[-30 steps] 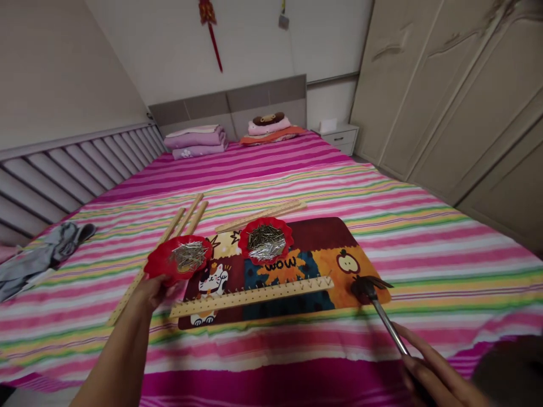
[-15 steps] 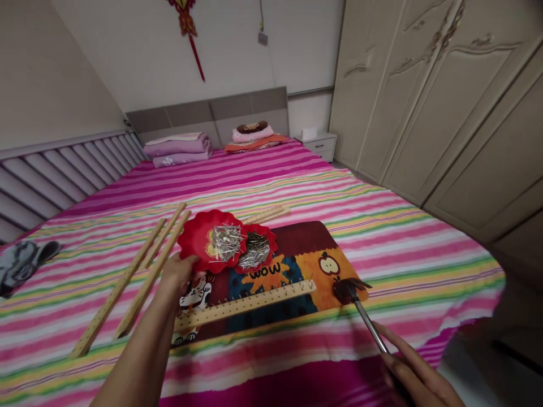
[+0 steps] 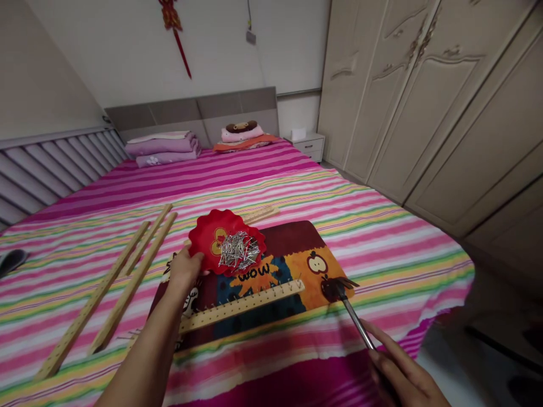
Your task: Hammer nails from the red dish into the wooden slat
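My left hand (image 3: 186, 270) grips the left rim of a red scalloped dish (image 3: 202, 237), tilted down to the right. Shiny nails (image 3: 236, 250) are heaped toward that lower side. It overlaps the spot of a second red dish, now mostly hidden. My right hand (image 3: 399, 367) is wrapped round the handle of a claw hammer (image 3: 356, 322), whose head rests on the patterned mat (image 3: 288, 237). Between my hands, a wooden strip with rows of holes (image 3: 241, 305) lies across the mat. Several nails stand upright in its right part.
Several wooden strips (image 3: 127, 299) lie on the striped bedspread (image 3: 382, 249) at left, and another strip (image 3: 263, 215) behind the mat. Folded bedding (image 3: 165, 150) sits by the headboard. A wardrobe (image 3: 424, 113) stands at right. A dark object (image 3: 12, 260) is at the left edge.
My left hand has moved the dish rightward over the smaller dish and tilted it; its nails have shifted right. The view has turned slightly right. The hammer stays in place on the mat.
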A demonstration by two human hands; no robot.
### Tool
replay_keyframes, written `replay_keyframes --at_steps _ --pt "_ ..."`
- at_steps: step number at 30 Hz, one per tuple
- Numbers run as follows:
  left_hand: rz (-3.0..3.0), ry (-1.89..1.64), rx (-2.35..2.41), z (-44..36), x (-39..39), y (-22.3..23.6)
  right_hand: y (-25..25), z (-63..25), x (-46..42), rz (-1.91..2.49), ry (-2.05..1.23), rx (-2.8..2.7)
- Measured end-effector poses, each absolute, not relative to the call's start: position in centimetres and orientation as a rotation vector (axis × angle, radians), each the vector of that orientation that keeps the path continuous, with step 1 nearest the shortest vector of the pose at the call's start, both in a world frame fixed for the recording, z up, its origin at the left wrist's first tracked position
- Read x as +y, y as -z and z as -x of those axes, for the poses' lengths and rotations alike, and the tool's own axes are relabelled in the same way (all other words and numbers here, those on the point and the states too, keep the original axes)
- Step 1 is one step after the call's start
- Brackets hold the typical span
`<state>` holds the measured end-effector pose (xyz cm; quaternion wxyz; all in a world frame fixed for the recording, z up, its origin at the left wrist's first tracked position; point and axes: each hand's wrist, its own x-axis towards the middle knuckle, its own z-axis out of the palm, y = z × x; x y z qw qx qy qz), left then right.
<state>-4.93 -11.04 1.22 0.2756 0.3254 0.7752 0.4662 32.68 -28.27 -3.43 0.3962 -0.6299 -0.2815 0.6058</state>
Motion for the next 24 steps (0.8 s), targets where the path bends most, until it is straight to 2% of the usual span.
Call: replay_keyframes --at_steps 10,19,24 --pt "-1.461 -0.98 2.55 4.3 -11.9 -1.1 4.2 -32.3 -28.3 1.623 -1.479 -0.777" --pt "-1.688 -0.942 2.608 4.0 -12.5 -1.3 4.1 -32.2 -28.4 1.625 -1.475 -0.755" --pt "-1.874 -1.059 2.521 4.0 -13.5 -1.2 4.0 -32.5 -28.4 1.596 -1.513 -0.774"
